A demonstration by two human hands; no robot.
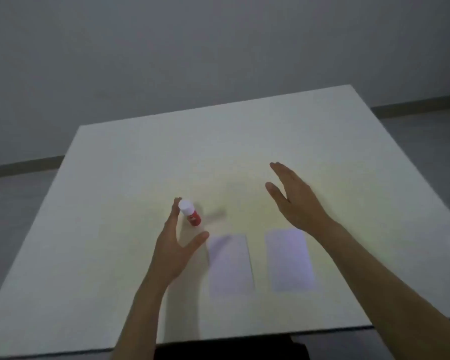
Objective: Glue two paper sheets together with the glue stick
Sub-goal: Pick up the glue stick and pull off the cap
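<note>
A red glue stick (pixel 192 215) with a white cap stands on the white table (pixel 115 203), slightly tilted. My left hand (pixel 176 245) is open right beside it, fingers to its left and thumb below it, not gripping it. Two pale paper sheets lie side by side near the front edge: the left sheet (pixel 230 265) and the right sheet (pixel 291 259). My right hand (pixel 294 198) hovers open and flat above the table, behind the right sheet, holding nothing.
The table's front edge (pixel 218 339) runs close to my body, with a dark shape below it. A grey wall and floor lie beyond the far edge.
</note>
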